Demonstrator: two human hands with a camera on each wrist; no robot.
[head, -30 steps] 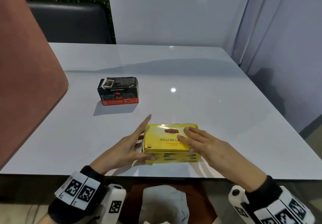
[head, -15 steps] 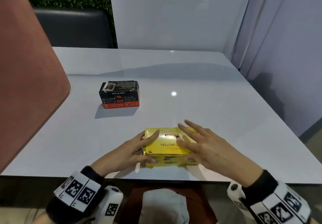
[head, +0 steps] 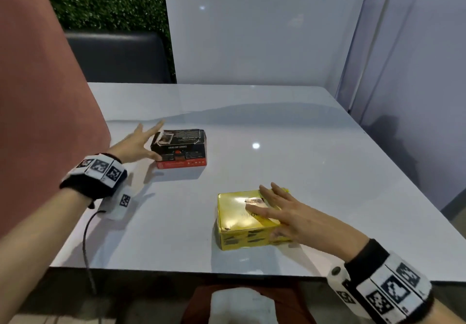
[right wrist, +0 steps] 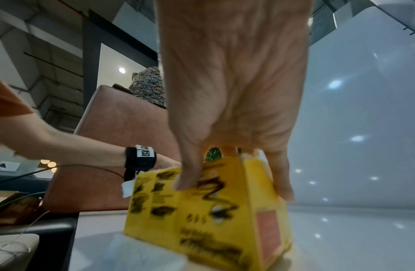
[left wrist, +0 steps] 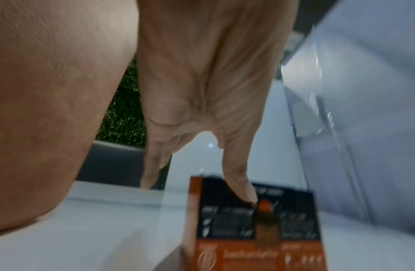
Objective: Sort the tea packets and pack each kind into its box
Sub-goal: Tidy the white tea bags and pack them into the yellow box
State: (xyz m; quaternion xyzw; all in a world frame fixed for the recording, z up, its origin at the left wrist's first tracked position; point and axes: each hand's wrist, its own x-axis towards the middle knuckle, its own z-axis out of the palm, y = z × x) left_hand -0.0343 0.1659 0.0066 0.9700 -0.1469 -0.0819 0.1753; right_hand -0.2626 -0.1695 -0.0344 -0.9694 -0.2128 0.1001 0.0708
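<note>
the closed glossy yellow cardboard tea box (head: 242,219) sits near the front edge of the pale grey glossy table (head: 290,134), and the right hand (head: 290,216) lies over its right part with fingers spread and nearly straight across the lid, the thumb down on the front face; in the right wrist view the thumb and a finger straddle the box's corner. well apart, further back and to the left, stands the closed black cardboard tea box with a red band along its base (head: 180,150). the left hand (head: 136,144) is spread wide at its left end, thumb tip touching the front face, fingers reaching past the far left corner. a pink padded seat back (head: 37,96) fills the left side.
</note>
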